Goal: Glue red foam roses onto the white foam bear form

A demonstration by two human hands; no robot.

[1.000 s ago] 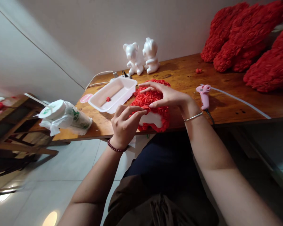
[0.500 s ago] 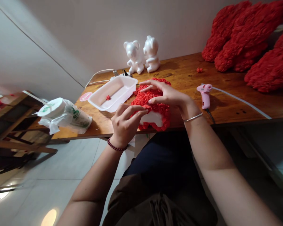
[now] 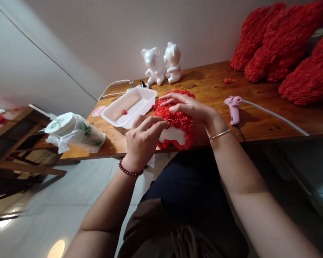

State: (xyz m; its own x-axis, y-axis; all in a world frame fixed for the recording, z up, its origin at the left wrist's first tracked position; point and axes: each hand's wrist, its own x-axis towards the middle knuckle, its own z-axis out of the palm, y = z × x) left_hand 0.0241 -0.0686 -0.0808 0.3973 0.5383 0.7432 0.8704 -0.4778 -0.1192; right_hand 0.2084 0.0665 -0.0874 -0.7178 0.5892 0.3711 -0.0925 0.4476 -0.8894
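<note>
A foam figure covered in red roses (image 3: 174, 116) lies at the table's front edge, with a bare white patch (image 3: 172, 135) facing me. My right hand (image 3: 190, 106) rests over its top, thumb and fingers spread around the roses and gripping it. At its left side, my left hand (image 3: 142, 134) is closed, curled fingertips pressed against the roses just above the white patch. Whatever may sit under those fingertips is hidden. Just left stands a white plastic tray (image 3: 111, 117) with one loose red rose (image 3: 124, 112) inside.
Two white foam bears (image 3: 151, 66) stand by the wall. A pink glue gun (image 3: 233, 107) with a long glue stick (image 3: 277, 116) lies right. Large rose-covered pieces (image 3: 274, 46) fill the back right. A bagged cup (image 3: 78, 130) sits left, and a power strip (image 3: 140, 86) lies behind the tray.
My left fingers have moved from pinching a red rose above the white patch to pressing at the figure's side. My right thumb has risen slightly over the roses.
</note>
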